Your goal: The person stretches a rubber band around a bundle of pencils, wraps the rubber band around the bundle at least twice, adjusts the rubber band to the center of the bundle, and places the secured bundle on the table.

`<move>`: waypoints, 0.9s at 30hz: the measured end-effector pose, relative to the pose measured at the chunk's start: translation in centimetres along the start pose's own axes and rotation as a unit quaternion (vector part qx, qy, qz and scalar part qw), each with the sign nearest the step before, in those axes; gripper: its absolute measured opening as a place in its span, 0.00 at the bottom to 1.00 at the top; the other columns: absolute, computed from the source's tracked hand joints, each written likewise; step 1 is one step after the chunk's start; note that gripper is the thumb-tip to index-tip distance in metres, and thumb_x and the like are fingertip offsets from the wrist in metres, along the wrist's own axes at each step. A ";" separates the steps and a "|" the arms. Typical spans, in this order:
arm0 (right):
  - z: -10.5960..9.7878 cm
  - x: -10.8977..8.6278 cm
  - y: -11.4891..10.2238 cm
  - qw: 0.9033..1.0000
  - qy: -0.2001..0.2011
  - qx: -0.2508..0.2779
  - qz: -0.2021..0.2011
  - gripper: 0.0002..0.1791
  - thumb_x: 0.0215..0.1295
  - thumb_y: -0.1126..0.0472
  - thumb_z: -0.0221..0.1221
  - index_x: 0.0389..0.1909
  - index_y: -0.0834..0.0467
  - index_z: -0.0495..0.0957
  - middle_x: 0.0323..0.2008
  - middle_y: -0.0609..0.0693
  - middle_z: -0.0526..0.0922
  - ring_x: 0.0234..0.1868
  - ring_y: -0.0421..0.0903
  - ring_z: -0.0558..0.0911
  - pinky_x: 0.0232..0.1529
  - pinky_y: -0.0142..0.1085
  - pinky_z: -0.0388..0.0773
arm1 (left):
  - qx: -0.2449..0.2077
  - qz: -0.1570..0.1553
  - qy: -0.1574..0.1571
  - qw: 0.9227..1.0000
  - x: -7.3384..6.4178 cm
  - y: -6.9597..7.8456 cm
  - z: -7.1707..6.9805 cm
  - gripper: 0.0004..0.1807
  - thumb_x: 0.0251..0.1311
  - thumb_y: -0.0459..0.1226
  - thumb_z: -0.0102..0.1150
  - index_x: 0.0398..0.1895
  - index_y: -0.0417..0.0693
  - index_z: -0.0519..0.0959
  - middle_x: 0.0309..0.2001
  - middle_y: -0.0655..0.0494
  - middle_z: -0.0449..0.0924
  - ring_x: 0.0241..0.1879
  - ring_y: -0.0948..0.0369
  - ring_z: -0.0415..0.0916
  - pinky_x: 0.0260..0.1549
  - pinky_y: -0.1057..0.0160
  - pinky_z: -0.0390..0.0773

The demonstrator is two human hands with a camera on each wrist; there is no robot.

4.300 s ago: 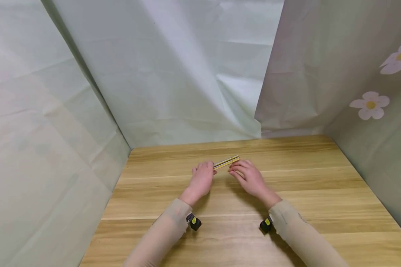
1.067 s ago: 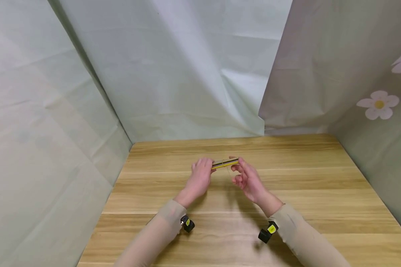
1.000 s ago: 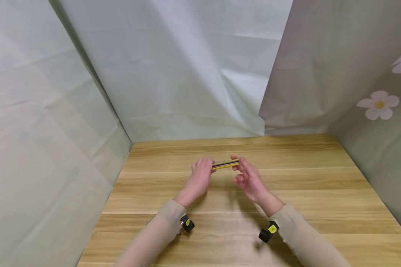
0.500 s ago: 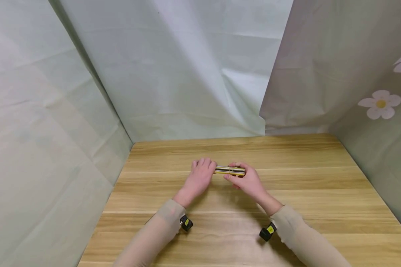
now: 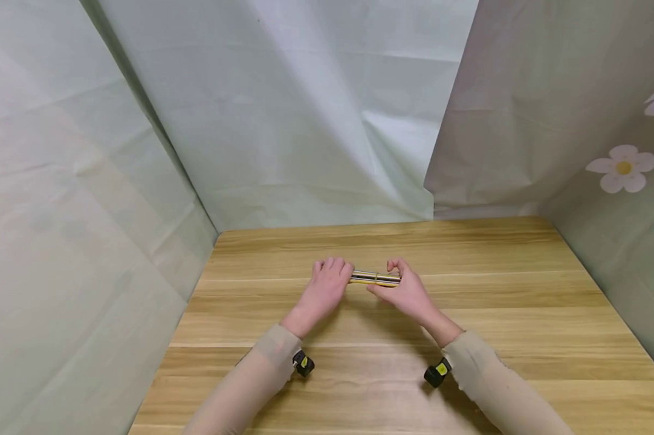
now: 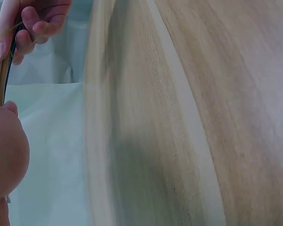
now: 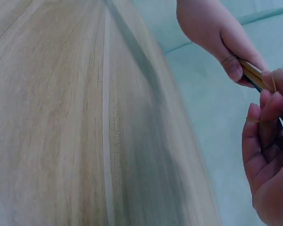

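Observation:
A slim bundle of pencils (image 5: 364,277) in yellow, black and white is held above the wooden table. My left hand (image 5: 328,289) grips its left end, the fingers covering that part. At the other end my right hand (image 5: 410,296) has its thumb against the pencils and its other fingers curled. A thin rubber band (image 5: 376,278) crosses the bundle near that end. In the right wrist view, strands of the band (image 7: 274,84) run over the right fingertips. The left wrist view shows the pencils (image 6: 1,84) between both hands.
The wood-grained table (image 5: 283,386) spreads beneath both arms. Pale cloth panels (image 5: 305,151) enclose it at the back and sides, the right one with white flowers (image 5: 622,168). A small black camera (image 5: 304,364) sits at each wrist.
The bundle has swung from tilted up at the right to nearly level. My right fingers have shifted around its end, and one finger has lifted off its far side. The left hand keeps its grip.

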State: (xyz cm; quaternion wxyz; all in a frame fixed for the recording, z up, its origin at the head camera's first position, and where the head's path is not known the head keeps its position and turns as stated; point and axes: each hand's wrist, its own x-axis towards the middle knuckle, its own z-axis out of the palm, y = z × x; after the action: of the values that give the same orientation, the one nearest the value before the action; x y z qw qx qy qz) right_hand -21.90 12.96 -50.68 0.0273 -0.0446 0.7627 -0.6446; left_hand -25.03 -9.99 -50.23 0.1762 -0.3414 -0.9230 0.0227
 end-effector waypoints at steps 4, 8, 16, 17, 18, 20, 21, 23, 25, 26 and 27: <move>-0.1 0.2 0.2 1.000 0.000 0.028 -0.013 0.27 0.64 0.67 0.73 0.51 0.61 0.63 0.32 0.55 0.84 0.28 0.43 0.82 0.28 0.32 0.79 | -0.042 -0.023 -0.001 0.999 0.1 0.1 -0.2 0.08 0.76 0.34 0.56 0.54 0.45 0.73 0.44 0.52 0.74 0.45 0.53 0.70 0.48 0.51 0.69; 0.0 0.3 0.6 0.998 -0.002 0.038 -0.048 0.15 0.73 0.68 0.63 0.54 0.64 0.68 0.31 0.56 0.84 0.29 0.43 0.82 0.32 0.33 0.80 | -0.077 -0.053 -0.004 0.996 0.2 0.0 -0.5 0.09 0.77 0.37 0.58 0.53 0.44 0.73 0.45 0.52 0.76 0.47 0.53 0.72 0.47 0.52 0.67; -0.7 0.4 2.5 0.927 -0.007 -0.225 -0.300 0.08 0.69 0.64 0.65 0.28 0.53 0.81 0.27 0.39 0.80 0.30 0.39 0.78 0.33 0.35 0.76 | -0.177 -0.104 -0.015 0.979 0.4 -0.2 -1.1 0.10 0.79 0.38 0.57 0.54 0.42 0.74 0.48 0.49 0.79 0.49 0.50 0.75 0.50 0.48 0.70; -0.8 0.4 2.7 0.900 -0.006 -0.263 -0.347 0.08 0.67 0.63 0.65 0.27 0.51 0.80 0.27 0.39 0.79 0.31 0.40 0.78 0.34 0.36 0.77 | -0.191 -0.113 -0.020 0.975 0.4 -0.2 -1.2 0.09 0.79 0.38 0.57 0.53 0.42 0.74 0.47 0.49 0.80 0.48 0.49 0.75 0.49 0.48 0.70; -1.0 0.5 2.8 0.872 -0.006 -0.292 -0.392 0.09 0.64 0.62 0.65 0.26 0.50 0.77 0.27 0.38 0.78 0.31 0.40 0.77 0.34 0.37 0.77 | -0.200 -0.121 -0.024 0.972 0.4 -0.3 -1.2 0.09 0.78 0.38 0.57 0.52 0.43 0.73 0.46 0.49 0.79 0.48 0.50 0.75 0.49 0.48 0.69; -1.3 0.7 2.8 0.824 -0.010 -0.321 -0.467 0.10 0.61 0.61 0.64 0.25 0.49 0.74 0.26 0.39 0.77 0.32 0.42 0.79 0.38 0.39 0.80 | -0.218 -0.133 -0.036 0.966 0.5 -0.4 -1.3 0.08 0.79 0.37 0.57 0.52 0.43 0.74 0.46 0.50 0.80 0.48 0.49 0.76 0.48 0.47 0.69; -1.4 0.8 2.8 0.806 -0.014 -0.323 -0.497 0.10 0.60 0.61 0.63 0.24 0.49 0.72 0.25 0.40 0.76 0.33 0.43 0.80 0.40 0.40 0.82 | -0.228 -0.138 -0.045 0.963 0.6 -0.4 -1.4 0.07 0.79 0.37 0.57 0.51 0.44 0.74 0.46 0.50 0.79 0.48 0.49 0.76 0.48 0.47 0.69; -1.7 0.9 2.6 0.785 -0.023 -0.307 -0.537 0.11 0.59 0.63 0.61 0.22 0.49 0.70 0.24 0.40 0.74 0.33 0.44 0.83 0.44 0.42 0.85 | -0.245 -0.146 -0.064 0.956 0.6 -0.5 -1.5 0.06 0.80 0.37 0.56 0.50 0.44 0.74 0.45 0.51 0.78 0.47 0.49 0.76 0.48 0.48 0.68; -1.7 0.8 2.3 0.787 -0.036 -0.277 -0.550 0.12 0.58 0.65 0.61 0.21 0.49 0.69 0.22 0.40 0.73 0.31 0.44 0.83 0.44 0.42 0.85 | -0.257 -0.150 -0.077 0.952 0.7 -0.5 -1.5 0.05 0.80 0.38 0.55 0.49 0.45 0.73 0.44 0.52 0.77 0.47 0.49 0.76 0.48 0.48 0.69; -1.7 0.7 2.2 0.798 -0.043 -0.255 -0.544 0.12 0.58 0.66 0.60 0.21 0.50 0.69 0.22 0.41 0.72 0.29 0.43 0.82 0.41 0.40 0.85 | -0.263 -0.152 -0.083 0.949 0.7 -0.5 -1.5 0.05 0.81 0.38 0.54 0.49 0.45 0.73 0.43 0.52 0.77 0.47 0.49 0.76 0.48 0.48 0.69; -1.5 0.4 2.1 0.815 -0.049 -0.229 -0.530 0.12 0.59 0.68 0.60 0.22 0.50 0.70 0.21 0.41 0.72 0.27 0.42 0.80 0.36 0.37 0.83 | -0.265 -0.154 -0.086 0.948 0.8 -0.6 -1.5 0.05 0.81 0.38 0.54 0.48 0.45 0.73 0.42 0.52 0.76 0.46 0.49 0.76 0.47 0.48 0.69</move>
State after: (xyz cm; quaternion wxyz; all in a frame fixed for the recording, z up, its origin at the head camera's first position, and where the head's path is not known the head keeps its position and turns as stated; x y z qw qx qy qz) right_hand -22.57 14.77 -52.53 -0.2921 -0.4783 0.7445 -0.3629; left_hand -25.41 -10.04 -48.47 0.0010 -0.2264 -0.9486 -0.2212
